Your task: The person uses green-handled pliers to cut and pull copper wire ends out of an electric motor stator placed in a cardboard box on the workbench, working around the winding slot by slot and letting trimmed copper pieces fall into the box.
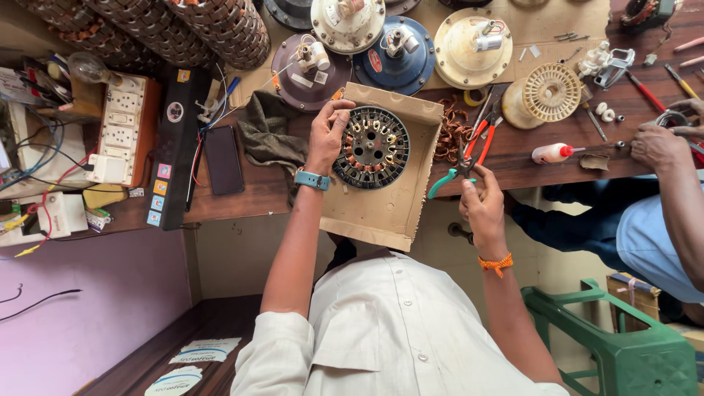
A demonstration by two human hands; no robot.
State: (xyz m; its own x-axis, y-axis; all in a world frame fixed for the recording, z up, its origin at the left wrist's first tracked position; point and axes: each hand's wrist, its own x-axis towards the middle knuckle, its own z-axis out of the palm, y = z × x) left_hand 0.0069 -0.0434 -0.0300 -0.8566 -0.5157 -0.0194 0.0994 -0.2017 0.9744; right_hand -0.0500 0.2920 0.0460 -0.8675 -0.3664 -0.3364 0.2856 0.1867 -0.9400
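The left hand (328,136) rests on the round black stator with copper windings (372,147), fingers curled over its far-left rim, evidently to steady it. The stator lies in a shallow brown cardboard tray (381,213) that overhangs the near edge of the dark wooden workbench (242,194), likely to catch loose wire and scraps. The right hand (482,209) is closed around the teal-handled pliers (451,176), held just right of the tray with the nose pointing far. Red-handled cutters (484,136) and a tangle of stripped copper wire (449,132) lie just beyond. Domed fan motor housings (400,55) stand along the far side. Another person's hand (656,147) works at the far right.
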